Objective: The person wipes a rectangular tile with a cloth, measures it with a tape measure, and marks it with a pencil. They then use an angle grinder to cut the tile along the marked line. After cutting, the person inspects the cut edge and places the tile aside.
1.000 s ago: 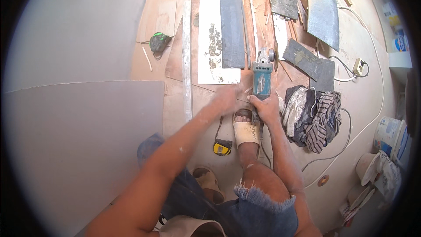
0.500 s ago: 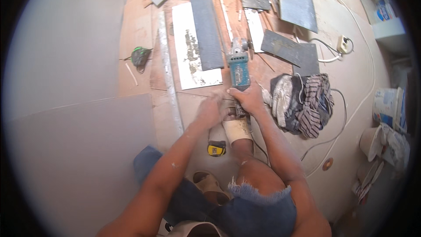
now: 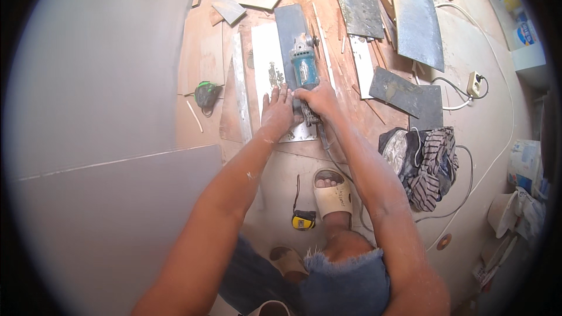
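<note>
My right hand is wrapped round the body of a teal angle grinder, its grey metal head pointing away from me. The grinder is over a long dark grey tile strip, which lies partly on a white tile with dark smudges. Beside the grinder, my left hand lies flat with fingers spread, pressing on the tiles near their close end. Whether the disc touches the strip I cannot tell.
A yellow tape measure lies by my sandalled foot. To the left are a metal straightedge and a green-black tape measure. Right are tile offcuts, bundled cloths, a power socket and trailing cables.
The grinder has shifted left, from beside the dark strip to over it. My left hand has moved forward from near my foot onto the tiles. The view has shifted too.
</note>
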Tool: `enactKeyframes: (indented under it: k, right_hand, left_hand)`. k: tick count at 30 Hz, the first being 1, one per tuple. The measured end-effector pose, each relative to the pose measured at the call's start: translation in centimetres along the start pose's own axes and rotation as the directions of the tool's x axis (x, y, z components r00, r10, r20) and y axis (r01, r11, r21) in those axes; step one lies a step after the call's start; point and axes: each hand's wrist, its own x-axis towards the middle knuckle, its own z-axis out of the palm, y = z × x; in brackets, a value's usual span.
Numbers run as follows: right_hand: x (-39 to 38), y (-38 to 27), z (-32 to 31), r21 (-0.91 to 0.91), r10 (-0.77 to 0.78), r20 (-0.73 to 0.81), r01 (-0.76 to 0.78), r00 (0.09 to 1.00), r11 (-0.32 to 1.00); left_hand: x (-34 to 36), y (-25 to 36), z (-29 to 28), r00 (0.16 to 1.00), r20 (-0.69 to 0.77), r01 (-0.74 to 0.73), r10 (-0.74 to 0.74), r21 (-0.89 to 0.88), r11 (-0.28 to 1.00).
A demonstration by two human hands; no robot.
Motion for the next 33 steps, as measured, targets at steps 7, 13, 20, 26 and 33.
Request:
enactKeyframes:
  k: [7, 13, 20, 26, 33]
  right_hand:
    - [4.7, -1.4, 0.4, 0.071, 0.1, 0.028, -0.102, 0.995, 0.992]
    - [5.8, -3.2, 0.2, 0.016, 0.153, 0.047, -0.154, 0.987, 0.988]
    - [6.5, -4.0, 0.4, 0.009, 0.127, 0.066, -0.128, 0.99, 0.992]
    - [7.9, -3.5, 0.9, 0.188, 0.152, 0.164, -0.182, 0.975, 0.965]
    - [9.8, -3.9, 1.0, 0.146, 0.155, 0.17, -0.18, 0.973, 0.973]
  left_hand:
    - [-0.2, 0.9, -1.1, 1.0, 0.027, -0.003, 0.005, -0.067, 0.998]
    - [0.4, 1.0, -1.1, 0.998, 0.069, -0.009, 0.008, 0.008, 1.0]
    - [0.5, 0.7, -0.7, 0.999, 0.03, -0.036, 0.035, 0.04, 0.999]
    - [0.3, 0.6, -0.8, 0.999, 0.02, -0.042, 0.042, 0.035, 0.998]
    - [0.5, 1.1, -1.5, 0.997, 0.076, -0.032, 0.024, 0.106, 0.994]
